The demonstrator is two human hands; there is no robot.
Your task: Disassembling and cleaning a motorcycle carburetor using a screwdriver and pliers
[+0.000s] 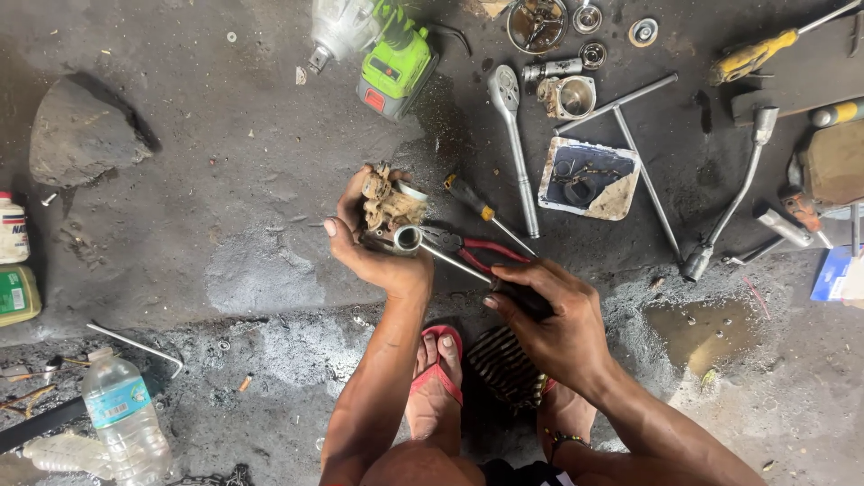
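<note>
The right hand (551, 322) grips a screwdriver (468, 270), its tip at the dirty carburetor (389, 209) clutched in the left hand (373, 247) above the floor. Red-handled pliers (477, 252) lie just beyond; farther off rest a ratchet (515, 144) and a green power tool (382, 54)

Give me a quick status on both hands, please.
Left hand gripping dirty carburetor. Right hand driving screwdriver into it. Red pliers lying beneath.
</note>
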